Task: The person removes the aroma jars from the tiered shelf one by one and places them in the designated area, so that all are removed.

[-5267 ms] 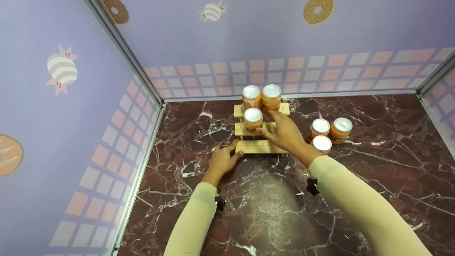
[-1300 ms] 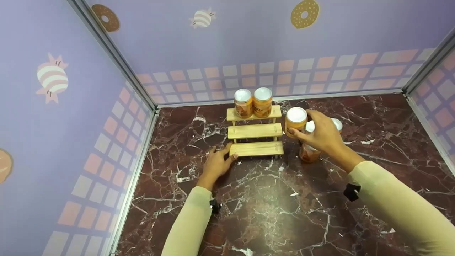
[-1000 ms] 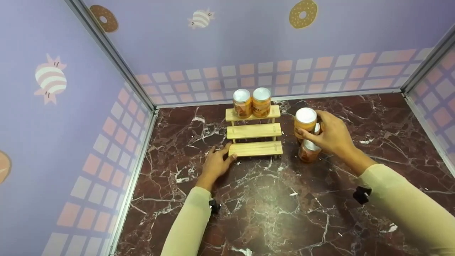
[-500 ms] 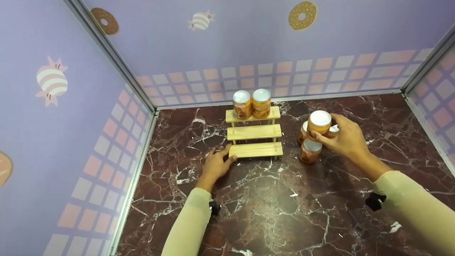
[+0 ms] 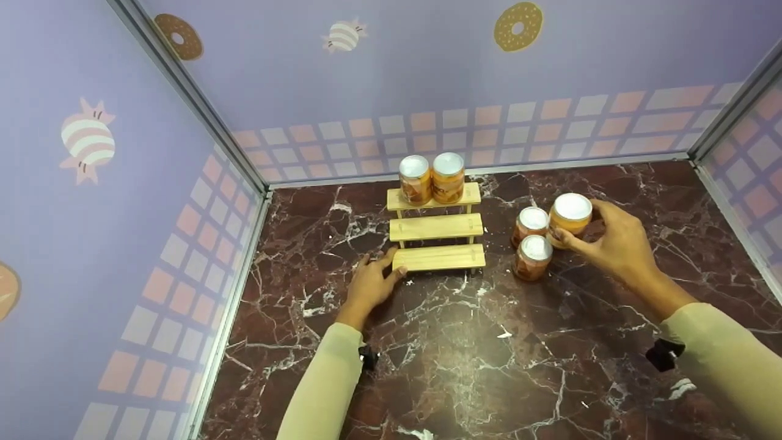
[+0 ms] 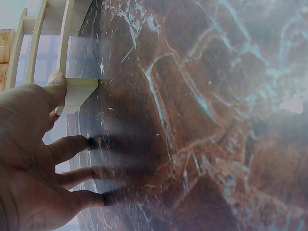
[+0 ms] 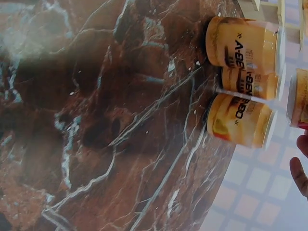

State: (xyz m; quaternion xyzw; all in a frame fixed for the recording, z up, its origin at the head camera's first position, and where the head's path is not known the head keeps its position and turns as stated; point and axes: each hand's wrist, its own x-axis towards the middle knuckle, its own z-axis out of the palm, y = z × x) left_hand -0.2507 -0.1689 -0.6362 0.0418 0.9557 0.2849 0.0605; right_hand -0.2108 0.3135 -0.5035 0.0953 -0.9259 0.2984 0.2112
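Note:
My right hand [image 5: 626, 244] holds an orange jar with a white lid [image 5: 571, 226] between thumb and fingers, raised beside the other jars at the right. Part of this held jar [image 7: 301, 98] shows at the right edge of the right wrist view. Two more orange jars, one behind [image 5: 531, 226] and one in front [image 5: 533, 260], stand on the table; a third standing jar [image 7: 240, 120] is hidden in the head view. With thumb and finger, my left hand [image 5: 369, 284] pinches the left end of the lowest step of a three-step wooden stand [image 5: 437, 258].
Side by side on the top step are two orange jars, left [image 5: 415, 183] and right [image 5: 448, 180]. Dark red marbled table [image 5: 452, 360] surrounds the stand. A purple patterned back wall [image 5: 391, 73] rises close behind it, with another panel [image 5: 122, 244] at the left.
The jar from the middle step is now in my right hand, carried rightward over the group of jars. My left hand stays at the stand's left end. The head view has shifted slightly.

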